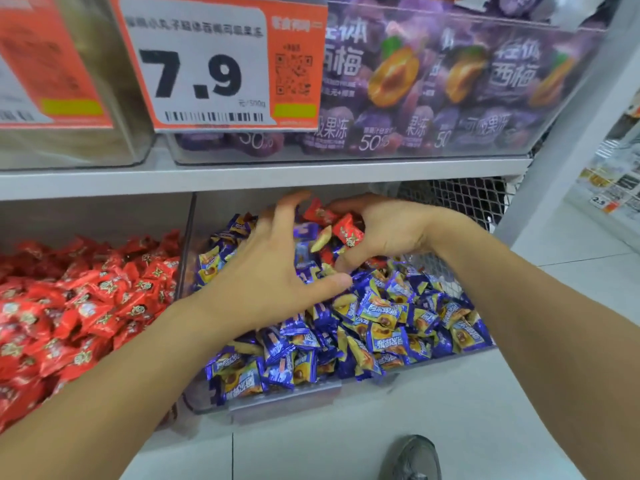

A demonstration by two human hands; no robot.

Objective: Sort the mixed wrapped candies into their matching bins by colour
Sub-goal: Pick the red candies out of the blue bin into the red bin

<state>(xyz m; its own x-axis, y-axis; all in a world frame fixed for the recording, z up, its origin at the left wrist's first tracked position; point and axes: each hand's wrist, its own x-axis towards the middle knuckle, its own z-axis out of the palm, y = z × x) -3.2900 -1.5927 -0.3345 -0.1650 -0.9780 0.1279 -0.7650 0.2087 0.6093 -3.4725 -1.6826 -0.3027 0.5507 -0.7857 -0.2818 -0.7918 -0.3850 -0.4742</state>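
Note:
Two clear bins sit side by side on a low shelf. The left bin (pixel 185 216) is full of red wrapped candies (pixel 86 299). The right bin (pixel 277 398) holds blue-and-yellow wrapped candies (pixel 381 327), with a few red ones mixed in at the back. My left hand (pixel 273 271) lies flat on the blue pile, fingers spread, holding nothing. My right hand (pixel 388 230) is curled at the back of the right bin, fingers closed around red candies (pixel 348 230).
An upper shelf (pixel 263 176) just above the bins carries a bin of purple plum jelly packs (pixel 433 91) and an orange price sign (pixel 214 60). A wire mesh panel (pixel 460 202) stands behind the right bin. A shoe (pixel 412 459) shows on the floor below.

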